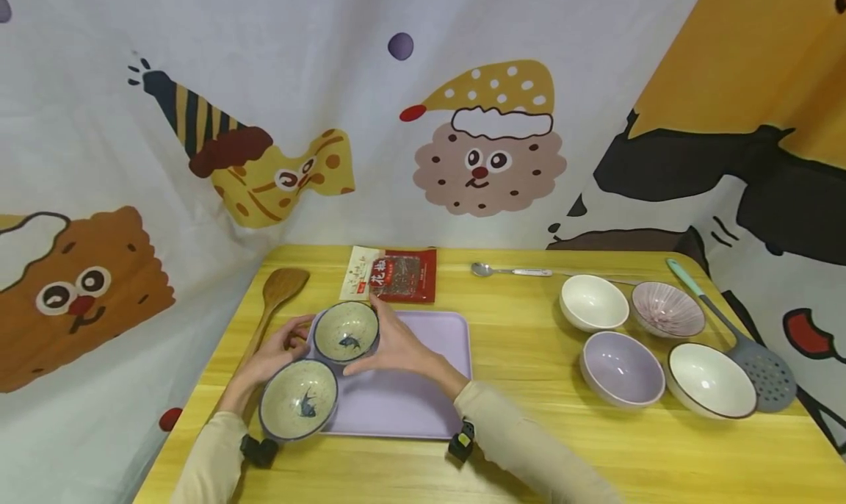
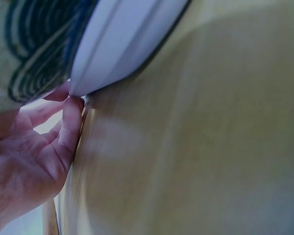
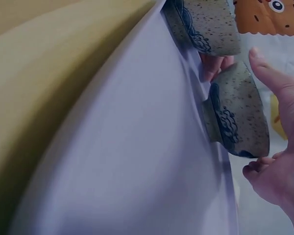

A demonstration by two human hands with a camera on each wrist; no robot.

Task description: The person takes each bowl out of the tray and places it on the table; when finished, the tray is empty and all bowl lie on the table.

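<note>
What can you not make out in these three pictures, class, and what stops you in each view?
- Packet print: too small in the head view.
- Left hand: fingertips hidden behind the far fish bowl in the head view.
- Near fish bowl: cut off by the left wrist view's edge, blurred.
- Lilac tray: blurred, cut off in the right wrist view.

Lilac tray (image 1: 410,401) on a yellow wood-grain table (image 1: 529,445). On the tray's left side, two speckled grey-green bowls, far one (image 1: 346,331) and near one (image 1: 299,399), each with a blue fish inside and blue scrollwork outside. Behind the tray, a red and white packet (image 1: 390,273). Right of the tray: two white bowls (image 1: 593,303), a lilac bowl (image 1: 622,368), a pink ribbed bowl (image 1: 667,309), and a grey skimmer (image 1: 760,361) with a teal handle. Cream sleeves (image 1: 515,438).
</note>
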